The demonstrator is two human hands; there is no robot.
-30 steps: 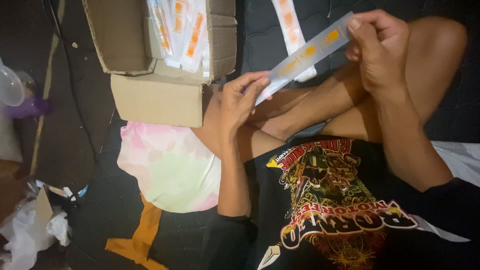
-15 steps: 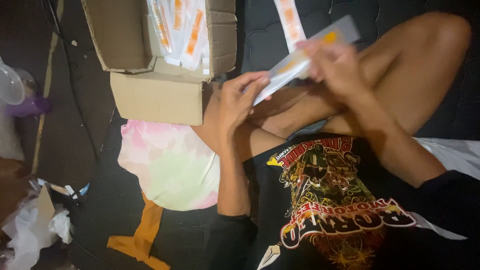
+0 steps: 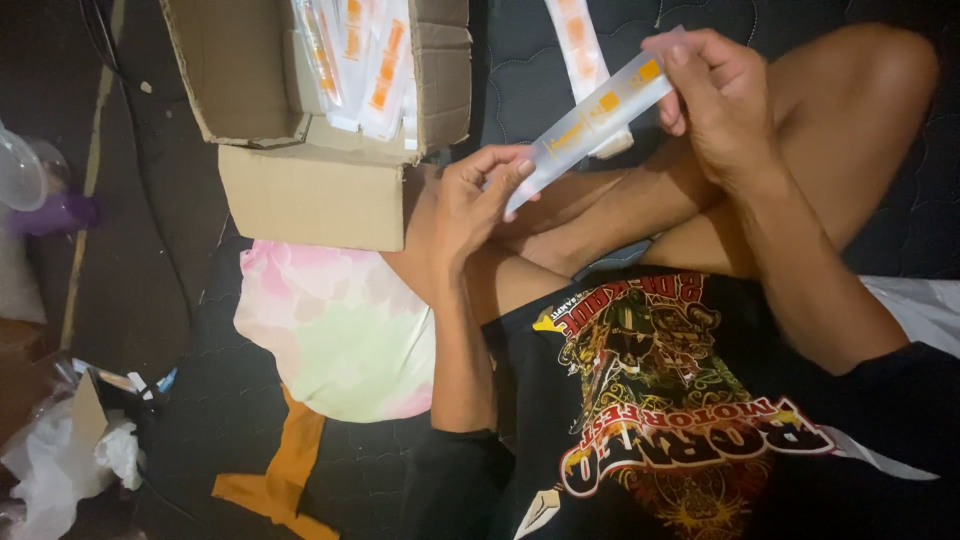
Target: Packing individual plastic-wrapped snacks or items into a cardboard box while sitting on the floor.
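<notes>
I sit cross-legged and hold a long, flat, clear plastic packet [image 3: 590, 118] with orange marks between both hands. My left hand [image 3: 478, 200] pinches its lower end above my knee. My right hand [image 3: 718, 95] grips its upper end with fingers curled around it. An open cardboard box [image 3: 310, 195] stands to the left of my left hand, with several similar white and orange packets [image 3: 362, 62] leaning inside. Another such packet [image 3: 578, 45] lies on the dark quilted mat behind the one I hold.
A pastel tie-dye cloth [image 3: 335, 330] lies by my left leg, with an orange cloth [image 3: 285, 470] under it. White crumpled plastic bags [image 3: 70, 465] and small clutter sit at the lower left. A clear plastic lid [image 3: 22, 175] and a purple object [image 3: 60, 212] are at the far left.
My right hand slid down along the packet toward the middle, then went back to its upper end. My left hand kept its grip on the lower end.
</notes>
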